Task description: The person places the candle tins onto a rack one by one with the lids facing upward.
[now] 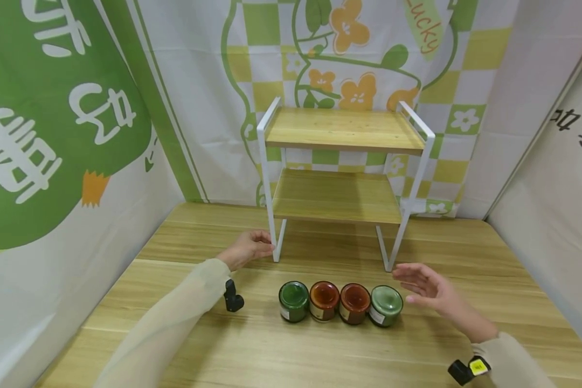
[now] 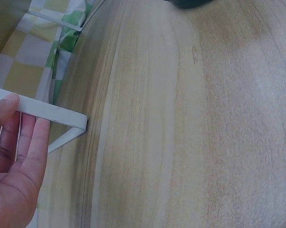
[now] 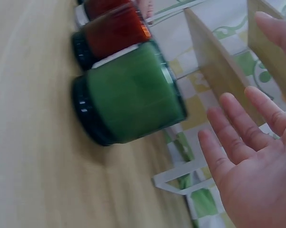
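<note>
A two-tier shelf rack point(image 1: 344, 129) with wooden boards and white metal legs stands toward the back of the table. My left hand point(image 1: 246, 249) pinches its left front leg low down; in the left wrist view the thumb and fingers lie on either side of the white leg point(image 2: 52, 112). A row of glass candle jars sits in front of the rack: dark green point(image 1: 293, 296), amber point(image 1: 324, 296), red-brown point(image 1: 354, 299) and light green point(image 1: 387, 302). Beside the light green jar, my right hand point(image 1: 429, 288) hovers with spread fingers, holding nothing.
The jars stand on a wood-grain table point(image 1: 300, 355). Behind the rack hangs a checked, flowered cloth point(image 1: 364, 43). A green printed cloth point(image 1: 43, 161) hangs on the left and a pale wall cloth point(image 1: 553, 194) on the right.
</note>
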